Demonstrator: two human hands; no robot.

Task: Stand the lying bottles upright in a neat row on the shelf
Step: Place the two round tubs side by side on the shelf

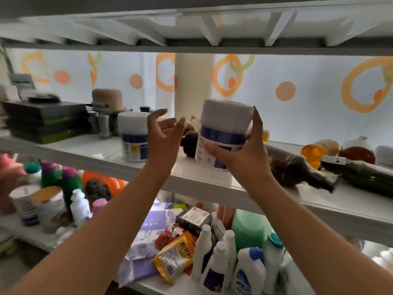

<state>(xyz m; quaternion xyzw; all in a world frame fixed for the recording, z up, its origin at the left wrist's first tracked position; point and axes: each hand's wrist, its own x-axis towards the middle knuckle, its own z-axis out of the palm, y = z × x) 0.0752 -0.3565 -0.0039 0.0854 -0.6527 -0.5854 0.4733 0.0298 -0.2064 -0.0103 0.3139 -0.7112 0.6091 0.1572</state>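
Note:
My right hand (244,150) grips a white jar with a blue band (223,128), held upright just above the white shelf (204,177). To its left my left hand (164,133) hovers with relaxed fingers and touches nothing. A second white jar of the same kind (133,137) stands upright on the shelf left of that hand. A dark brown bottle (297,169) lies on its side to the right, neck toward the shelf's front edge. Another dark bottle (361,173) lies further right. A black-capped bottle (190,143) lies behind the held jar, mostly hidden.
Amber jars (314,152) sit at the shelf's far right. Stacked dark boxes (44,120) and a beige jar (107,100) fill the left end. The lower shelf holds white squeeze bottles (234,262), snack packets (176,256) and tins (49,205). The shelf above hangs low overhead.

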